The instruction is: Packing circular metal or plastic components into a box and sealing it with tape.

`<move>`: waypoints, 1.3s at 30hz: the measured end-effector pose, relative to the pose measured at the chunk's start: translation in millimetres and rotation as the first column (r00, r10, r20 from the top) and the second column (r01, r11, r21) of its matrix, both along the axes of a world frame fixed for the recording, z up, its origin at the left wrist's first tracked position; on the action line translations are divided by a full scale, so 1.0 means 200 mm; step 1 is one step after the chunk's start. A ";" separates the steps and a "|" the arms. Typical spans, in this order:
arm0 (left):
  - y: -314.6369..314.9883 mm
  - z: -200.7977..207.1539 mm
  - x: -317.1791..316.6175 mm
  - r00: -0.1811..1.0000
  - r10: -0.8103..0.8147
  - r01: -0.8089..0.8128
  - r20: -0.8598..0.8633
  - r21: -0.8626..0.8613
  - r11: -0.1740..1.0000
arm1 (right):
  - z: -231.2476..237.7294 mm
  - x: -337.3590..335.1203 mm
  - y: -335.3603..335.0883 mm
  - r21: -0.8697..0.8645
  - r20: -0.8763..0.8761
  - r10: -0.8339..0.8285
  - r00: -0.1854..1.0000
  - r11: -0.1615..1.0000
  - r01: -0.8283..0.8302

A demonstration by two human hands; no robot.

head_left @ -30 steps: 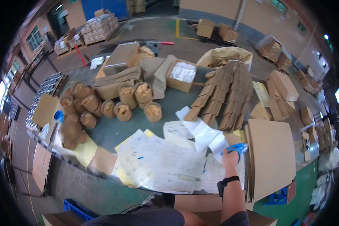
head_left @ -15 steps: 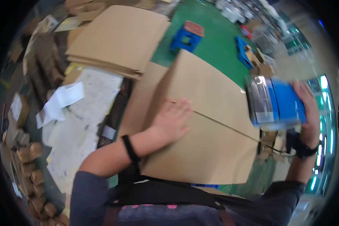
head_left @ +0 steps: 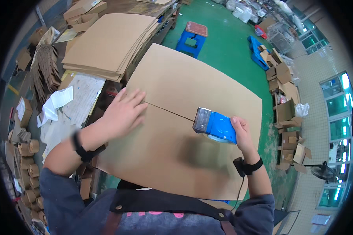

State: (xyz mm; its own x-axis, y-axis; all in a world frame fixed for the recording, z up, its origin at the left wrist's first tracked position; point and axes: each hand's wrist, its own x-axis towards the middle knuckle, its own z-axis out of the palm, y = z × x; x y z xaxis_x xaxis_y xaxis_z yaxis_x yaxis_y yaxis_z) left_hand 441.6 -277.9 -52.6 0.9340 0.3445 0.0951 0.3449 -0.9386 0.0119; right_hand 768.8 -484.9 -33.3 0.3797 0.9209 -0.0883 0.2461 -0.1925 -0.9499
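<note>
In front of me lies a large brown cardboard box [head_left: 172, 152], its two top flaps meeting in a dark seam that runs from upper left to lower right. With fingers spread, my left hand [head_left: 125, 113] rests on the cardboard at the seam's left end. My right hand [head_left: 244, 135] grips a blue tape dispenser [head_left: 219, 127] from its right side. The dispenser's clear, toothed front is over the seam near the middle of the box. Beneath the dispenser a pale tape roll partly shows. A dark blurred shadow falls on the near flap.
A stack of flat cardboard sheets [head_left: 110, 43] lies on a bench at the upper left, beside loose papers [head_left: 59, 103]. Beyond the box stands a blue stool [head_left: 192, 39] on green floor. Open cartons [head_left: 288, 113] line the right wall, with a fan [head_left: 321, 170] nearby.
The tape dispenser has come left and down from the right side to the seam. My left hand has slid left along the box, whose raised flap edge now lies flat.
</note>
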 end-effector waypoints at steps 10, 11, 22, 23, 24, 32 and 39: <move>-0.29 0.04 0.63 0.901 0.384 0.118 -0.203 -0.737 -0.666 | -0.09 0.05 -0.06 0.070 -0.132 0.016 0.991 0.998 -0.007; -0.30 0.06 0.63 0.900 0.387 0.122 -0.202 -0.735 -0.667 | -0.10 0.06 -0.06 0.093 -0.150 0.014 0.989 0.996 0.000; -0.02 -0.11 0.38 0.842 0.531 0.078 -0.096 -0.952 -0.296 | 0.03 -0.15 0.22 -0.132 0.111 0.101 0.989 0.987 -0.086; 0.08 -0.07 0.28 0.788 0.606 0.074 -0.109 -0.961 -0.268 | 0.07 -0.21 0.29 -0.186 0.223 0.131 0.966 0.978 -0.090; 0.20 -0.05 0.16 0.730 0.672 0.062 -0.122 -0.968 -0.243 | 0.08 -0.28 0.36 -0.204 0.285 0.131 0.950 0.976 -0.073; 0.53 -0.83 -0.38 0.619 0.779 -0.126 -0.100 -0.992 -0.028 | 0.19 -0.77 0.91 -0.364 0.623 0.265 0.736 0.931 -0.027; 0.58 -1.09 -0.31 0.667 0.661 -0.309 0.345 -0.679 0.666 | 0.20 -0.78 0.91 -0.430 0.655 0.323 0.683 0.903 -0.015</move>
